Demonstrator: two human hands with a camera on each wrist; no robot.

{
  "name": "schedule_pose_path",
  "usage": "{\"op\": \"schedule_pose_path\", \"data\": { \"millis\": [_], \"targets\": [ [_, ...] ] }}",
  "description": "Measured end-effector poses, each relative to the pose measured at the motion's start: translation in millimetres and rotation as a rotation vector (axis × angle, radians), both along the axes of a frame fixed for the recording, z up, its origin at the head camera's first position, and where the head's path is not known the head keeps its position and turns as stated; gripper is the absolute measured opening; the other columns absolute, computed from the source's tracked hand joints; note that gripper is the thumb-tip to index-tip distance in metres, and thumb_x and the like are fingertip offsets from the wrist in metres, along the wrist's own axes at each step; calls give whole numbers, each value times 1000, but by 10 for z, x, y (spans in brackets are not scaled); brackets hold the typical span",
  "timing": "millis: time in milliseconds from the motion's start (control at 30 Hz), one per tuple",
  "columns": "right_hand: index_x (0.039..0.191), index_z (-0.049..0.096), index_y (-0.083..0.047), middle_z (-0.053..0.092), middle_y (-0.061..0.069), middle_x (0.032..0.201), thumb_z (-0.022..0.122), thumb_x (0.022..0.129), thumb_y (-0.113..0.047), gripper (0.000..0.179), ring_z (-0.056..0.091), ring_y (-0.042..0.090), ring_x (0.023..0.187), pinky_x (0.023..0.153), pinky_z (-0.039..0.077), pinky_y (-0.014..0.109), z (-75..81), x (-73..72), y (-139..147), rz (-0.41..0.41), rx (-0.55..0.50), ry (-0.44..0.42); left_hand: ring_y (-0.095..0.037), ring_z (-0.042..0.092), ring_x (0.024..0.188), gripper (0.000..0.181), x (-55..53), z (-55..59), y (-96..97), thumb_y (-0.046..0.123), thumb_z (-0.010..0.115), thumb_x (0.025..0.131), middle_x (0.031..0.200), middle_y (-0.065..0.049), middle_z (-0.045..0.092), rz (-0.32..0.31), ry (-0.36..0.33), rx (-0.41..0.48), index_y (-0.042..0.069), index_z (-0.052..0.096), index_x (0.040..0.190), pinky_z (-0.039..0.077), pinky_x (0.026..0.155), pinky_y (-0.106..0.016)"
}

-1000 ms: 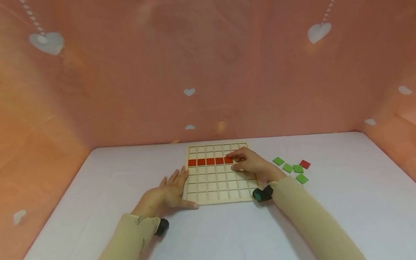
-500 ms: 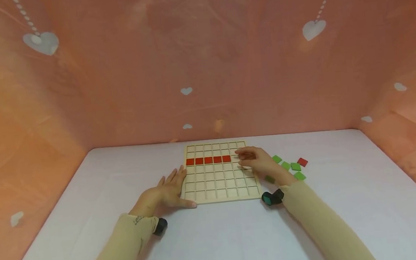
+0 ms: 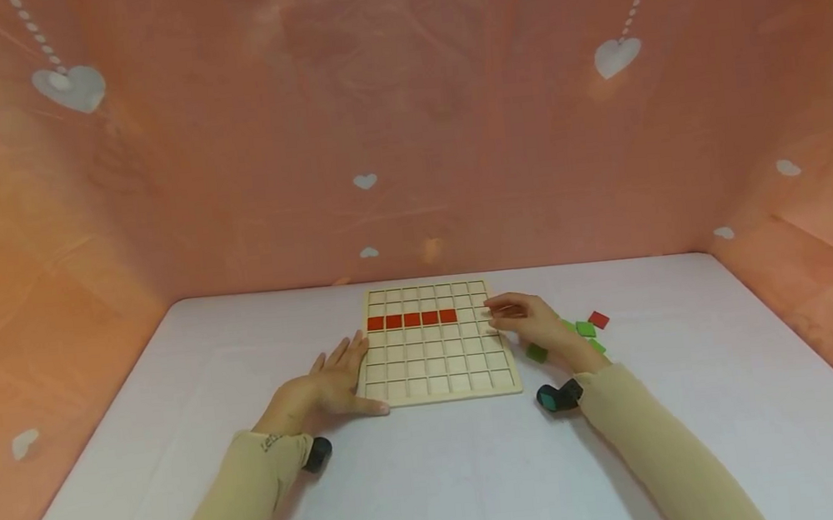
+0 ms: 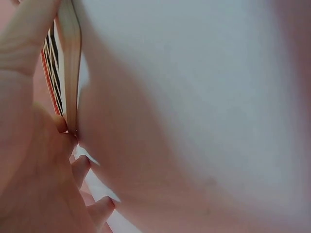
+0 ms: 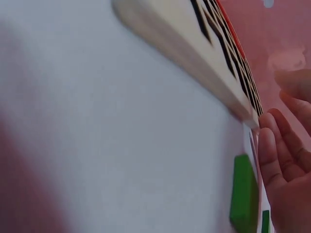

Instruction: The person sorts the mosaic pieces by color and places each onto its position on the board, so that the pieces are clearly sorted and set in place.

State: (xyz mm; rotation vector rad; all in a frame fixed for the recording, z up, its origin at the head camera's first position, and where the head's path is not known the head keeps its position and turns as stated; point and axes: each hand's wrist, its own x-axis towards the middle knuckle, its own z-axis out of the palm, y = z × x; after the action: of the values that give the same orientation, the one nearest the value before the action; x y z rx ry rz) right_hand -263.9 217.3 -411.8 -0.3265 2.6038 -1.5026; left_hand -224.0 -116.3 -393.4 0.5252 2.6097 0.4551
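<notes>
A pale wooden grid board lies flat on the table, with several red square tiles side by side in its third row from the back, starting at the left. My left hand rests at the board's left edge, fingers spread and thumb at the front left corner. Over the right edge hovers my right hand, fingers loosely bent, nothing between thumb and fingers. In the right wrist view a green tile lies on the table beside those fingers, near the board's corner.
Right of the board lie several green tiles, partly hidden by the right hand and forearm. One loose red tile sits just behind them. The white table meets an orange cloth backdrop printed with pale hearts.
My right hand has withdrawn rightward from the row of red tiles to the board's right edge, exposing the squares there. The left hand stays at the left edge. The head view has shifted slightly.
</notes>
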Motion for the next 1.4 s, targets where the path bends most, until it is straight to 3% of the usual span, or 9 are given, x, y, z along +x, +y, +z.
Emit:
{"op": "schedule_pose_path", "data": {
  "millis": [267, 433, 667, 833, 1067, 1200, 1400],
  "targets": [
    [132, 55, -7, 57, 15, 132, 61, 94, -21, 42, 57, 28, 112, 98, 45, 41, 3, 69, 176, -89, -1, -45, -36, -5, 148, 115, -26, 15, 16, 55, 69, 80, 161, -17, -8, -21, -8, -16, -2, 1, 152, -1, 118, -57],
    [134, 55, -9, 56, 12, 133, 61, 94, -26, 44, 57, 24, 107, 97, 42, 36, 33, 135, 261, -142, 1, -72, -36, -6, 148, 117, -19, 4, -5, 60, 67, 80, 160, -18, -9, -35, -6, -19, -2, -1, 152, -1, 118, -56],
    [130, 57, -3, 60, 18, 129, 61, 94, -20, 40, 58, 27, 108, 84, 47, 27, 77, 178, 436, -180, 73, 21, -39, -4, 147, 117, -19, 39, 12, 57, 70, 79, 160, -20, -7, -23, -7, 3, -4, 2, 152, -1, 118, -58],
    [130, 57, -4, 60, 19, 129, 60, 94, -22, 40, 57, 29, 107, 73, 47, 25, 87, 206, 566, -200, 113, 29, -39, -3, 147, 115, -8, 52, 32, 55, 70, 80, 160, -20, -6, -25, -5, -9, -4, 2, 152, 1, 118, -58],
    [130, 56, -1, 59, 22, 129, 56, 96, -20, 39, 54, 36, 118, 94, 45, 40, 101, 256, 706, -191, 129, 79, -37, -4, 148, 115, -36, -45, 4, 56, 70, 79, 161, -18, -7, -7, 6, -16, -1, 3, 153, 0, 117, -59],
    [131, 55, 0, 57, 22, 131, 55, 97, -19, 39, 53, 36, 120, 94, 44, 34, 110, 279, 773, -199, 124, 72, -37, -4, 148, 117, -33, -72, -18, 58, 71, 77, 161, -18, -6, -1, 10, 4, 0, 4, 153, 0, 117, -59],
    [132, 56, -2, 59, 21, 129, 55, 97, -18, 38, 53, 32, 118, 91, 42, 29, 118, 321, 875, -243, 145, 60, -38, -5, 148, 115, -12, -1, -7, 56, 70, 79, 160, -20, -8, -13, -6, -4, -1, 2, 152, -1, 117, -59]
  ]
}}
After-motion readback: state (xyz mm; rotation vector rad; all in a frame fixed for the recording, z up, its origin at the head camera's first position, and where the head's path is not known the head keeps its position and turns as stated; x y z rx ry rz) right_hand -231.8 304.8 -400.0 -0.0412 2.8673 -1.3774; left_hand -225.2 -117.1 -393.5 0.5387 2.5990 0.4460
